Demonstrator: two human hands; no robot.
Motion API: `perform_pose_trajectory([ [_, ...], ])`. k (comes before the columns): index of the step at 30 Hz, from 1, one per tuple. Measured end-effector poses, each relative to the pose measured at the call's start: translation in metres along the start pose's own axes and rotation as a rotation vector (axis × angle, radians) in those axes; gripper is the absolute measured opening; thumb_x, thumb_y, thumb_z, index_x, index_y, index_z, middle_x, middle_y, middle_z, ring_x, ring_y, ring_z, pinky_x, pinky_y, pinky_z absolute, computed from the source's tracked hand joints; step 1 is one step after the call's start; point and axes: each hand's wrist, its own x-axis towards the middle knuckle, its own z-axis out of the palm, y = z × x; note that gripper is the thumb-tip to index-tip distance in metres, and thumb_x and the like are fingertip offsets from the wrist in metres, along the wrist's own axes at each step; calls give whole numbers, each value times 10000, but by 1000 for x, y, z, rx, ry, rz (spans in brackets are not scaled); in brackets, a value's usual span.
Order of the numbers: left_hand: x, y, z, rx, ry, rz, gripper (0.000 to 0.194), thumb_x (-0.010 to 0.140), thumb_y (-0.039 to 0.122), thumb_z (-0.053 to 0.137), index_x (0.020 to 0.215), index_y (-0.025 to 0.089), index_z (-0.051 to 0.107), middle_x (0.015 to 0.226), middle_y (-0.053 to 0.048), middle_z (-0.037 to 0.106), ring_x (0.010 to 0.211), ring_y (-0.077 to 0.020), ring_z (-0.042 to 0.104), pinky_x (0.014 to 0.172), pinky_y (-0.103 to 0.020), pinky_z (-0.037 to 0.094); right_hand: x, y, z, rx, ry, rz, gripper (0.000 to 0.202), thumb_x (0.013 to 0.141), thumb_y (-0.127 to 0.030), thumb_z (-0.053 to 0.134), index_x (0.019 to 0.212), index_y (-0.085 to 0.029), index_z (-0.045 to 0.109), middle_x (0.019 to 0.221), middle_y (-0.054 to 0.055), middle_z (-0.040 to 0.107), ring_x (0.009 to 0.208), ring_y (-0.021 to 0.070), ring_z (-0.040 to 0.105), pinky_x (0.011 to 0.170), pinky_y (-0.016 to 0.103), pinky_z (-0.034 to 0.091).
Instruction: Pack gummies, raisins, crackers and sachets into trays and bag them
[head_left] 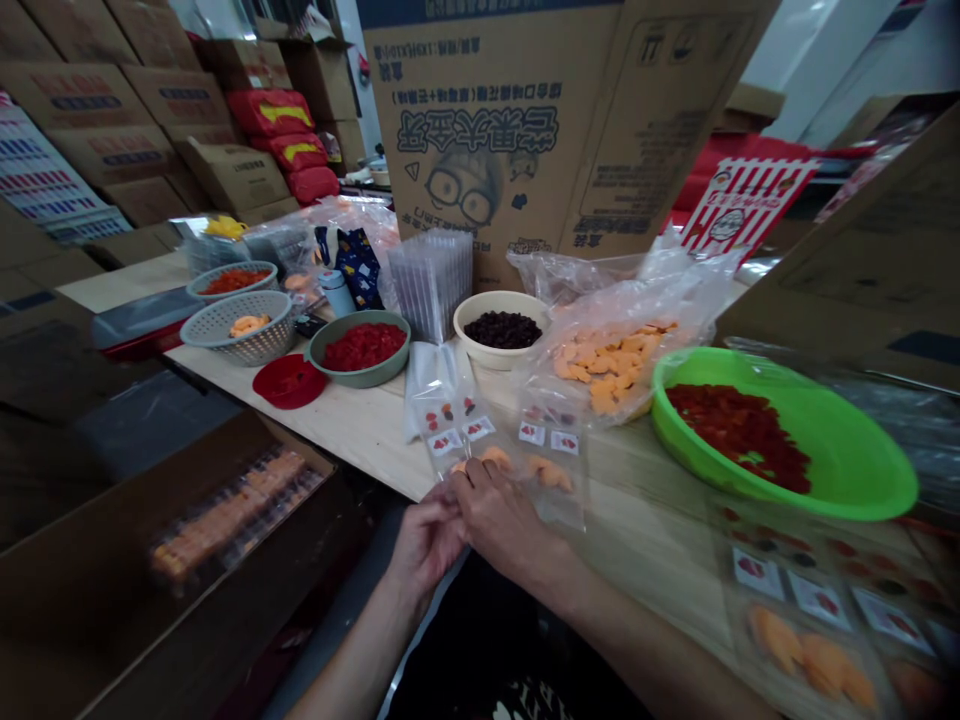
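My left hand (431, 535) and my right hand (499, 515) meet at the near edge of the table, fingers pinched together at the lower end of a clear plastic packet (457, 425). The packet holds small red and dark pieces, white labels and orange pieces; my fingers cover its bottom. Just to the right lies a similar packet (553, 460), flat on the wood. Beyond them are a cream bowl (465, 335) of dark pieces and a bag of orange pieces (607, 365). A green basin (862, 465) with red pieces stands at the right.
More filled packets (810, 610) lie at the lower right. Left on the table (367, 430) stand a grey-green bowl (401, 350), a red dish (274, 390) and a grey basket (277, 335). A carton (270, 560) of packed packets sits below left. A tall cardboard box (637, 130) blocks the back.
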Motion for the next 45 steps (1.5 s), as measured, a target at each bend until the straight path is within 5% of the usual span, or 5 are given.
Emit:
perform_pose_trajectory([
  [13, -4, 28, 26, -239, -262, -570, 567, 996, 551, 446, 1333, 107, 551, 1080, -172, 729, 867, -260, 744, 685, -371, 629, -72, -4, -39, 67, 37, -29, 439, 801, -39, 571, 1227, -143, 604, 1240, 160, 609, 1166, 315, 557, 994, 470, 496],
  [19, -7, 16, 26, 80, -141, -561, 448, 872, 255, 718, 1293, 137, 618, 1103, -138, 740, 814, -229, 757, 542, -209, 581, -118, 38, -54, 285, 8, 108, 741, 843, -58, 541, 1523, -278, 347, 1683, 110, 64, 1528, 343, 144, 1139, 575, 377],
  [27, -8, -8, 51, 423, -189, -546, 501, 690, 233, 873, 1137, 78, 710, 1066, -143, 747, 828, -174, 730, 742, -208, 576, -154, 34, -8, 372, 188, 291, 501, 918, -60, 399, 1393, -178, 503, 1516, 170, 452, 1390, 254, 472, 1097, 440, 491],
  [34, -46, -18, 41, 1057, -306, 17, 1452, 472, 426, 975, 1605, 297, 77, 1675, -188, 48, 1486, -406, 286, 1166, -552, 360, -172, 19, 7, 252, 320, 389, 446, 879, -31, 414, 1279, -159, 568, 1378, 164, 564, 1289, 262, 557, 1026, 430, 552],
  [45, 17, -36, 30, 1689, -304, 772, 68, 901, 147, 621, 911, 189, 673, 1126, -96, 670, 1161, -245, 581, 1054, -446, 467, -113, 49, 12, 119, 155, 348, 334, 778, 84, 469, 944, -147, 645, 984, 111, 624, 927, 255, 558, 829, 378, 533],
])
